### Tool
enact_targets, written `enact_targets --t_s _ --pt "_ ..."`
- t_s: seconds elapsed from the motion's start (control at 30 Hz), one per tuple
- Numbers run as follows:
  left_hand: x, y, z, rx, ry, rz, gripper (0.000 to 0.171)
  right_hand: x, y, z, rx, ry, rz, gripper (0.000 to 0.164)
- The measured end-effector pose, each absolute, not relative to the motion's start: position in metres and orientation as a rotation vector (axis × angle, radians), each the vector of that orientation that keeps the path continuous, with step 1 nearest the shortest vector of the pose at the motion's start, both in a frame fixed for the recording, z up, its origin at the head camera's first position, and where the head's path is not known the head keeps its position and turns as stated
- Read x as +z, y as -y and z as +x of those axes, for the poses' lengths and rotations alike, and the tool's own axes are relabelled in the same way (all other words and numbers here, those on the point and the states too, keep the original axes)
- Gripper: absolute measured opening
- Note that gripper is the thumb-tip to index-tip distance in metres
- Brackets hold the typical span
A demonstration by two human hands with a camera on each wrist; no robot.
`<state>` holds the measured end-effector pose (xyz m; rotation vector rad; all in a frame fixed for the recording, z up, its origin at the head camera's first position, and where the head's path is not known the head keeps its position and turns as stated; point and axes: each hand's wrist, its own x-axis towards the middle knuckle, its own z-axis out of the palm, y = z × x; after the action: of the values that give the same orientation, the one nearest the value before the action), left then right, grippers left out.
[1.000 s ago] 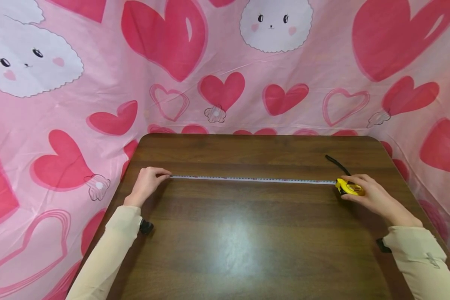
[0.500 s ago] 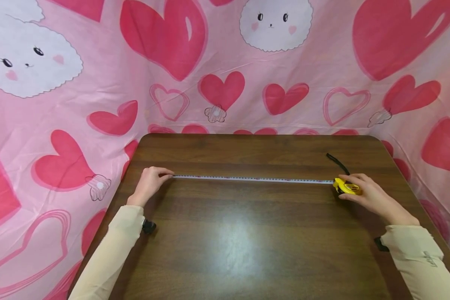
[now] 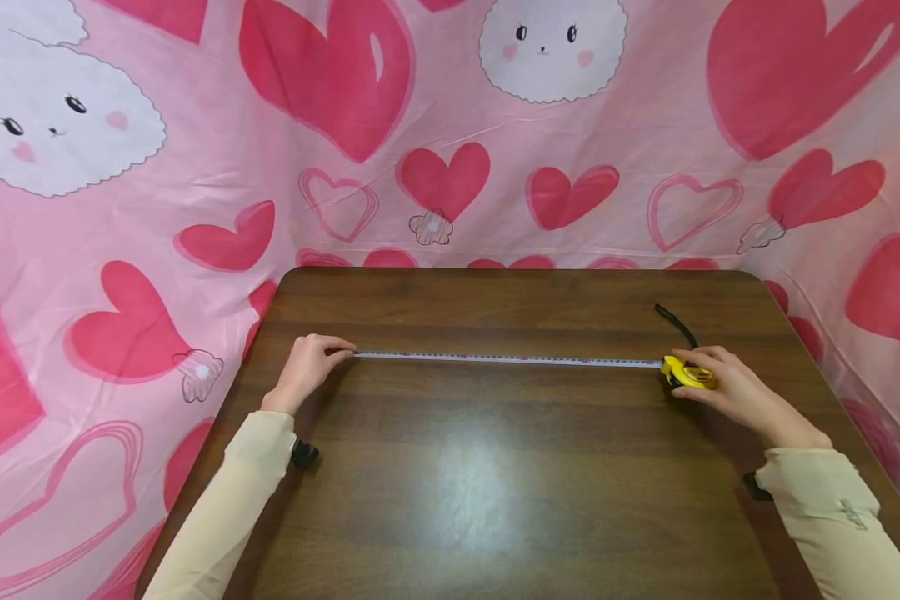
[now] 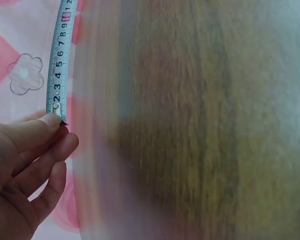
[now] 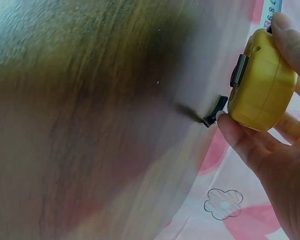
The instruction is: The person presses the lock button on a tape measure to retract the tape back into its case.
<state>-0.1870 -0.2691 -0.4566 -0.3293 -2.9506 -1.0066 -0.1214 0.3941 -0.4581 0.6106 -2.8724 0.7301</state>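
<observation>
1 yellow tape measure (image 3: 688, 374) is at the right side of the brown surface (image 3: 457, 475), closer to the far edge than the near edge. I cannot tell if it touches the wood. The right hand (image 3: 746, 393) holds it, with the thumb on 1 side and fingers on the other. A black strap (image 3: 677, 323) pokes out behind it, away from the person.

A long white strip (image 3: 506, 359) comes out of the yellow case and goes straight across to the left. The left hand (image 3: 311, 367) pinches its end tight with the thumb and a finger. Close up, the strip has black numbers, and the 10 sits in a red box.

Both arms wear cream sleeves (image 3: 243, 500), and 1 small black thing (image 3: 304, 454) sits at each wrist. Past the surface hangs a pink cloth (image 3: 506, 150) with red hearts and white fluffy faces.
</observation>
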Motion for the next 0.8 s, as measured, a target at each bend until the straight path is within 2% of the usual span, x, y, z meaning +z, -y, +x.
enact_targets --t_s 0.8 --pt "-0.460 0.254 -0.187 -1.053 2.972 -0.332 0.019 -0.456 -0.381 -0.124 0.747 2.911 0.606 0.062"
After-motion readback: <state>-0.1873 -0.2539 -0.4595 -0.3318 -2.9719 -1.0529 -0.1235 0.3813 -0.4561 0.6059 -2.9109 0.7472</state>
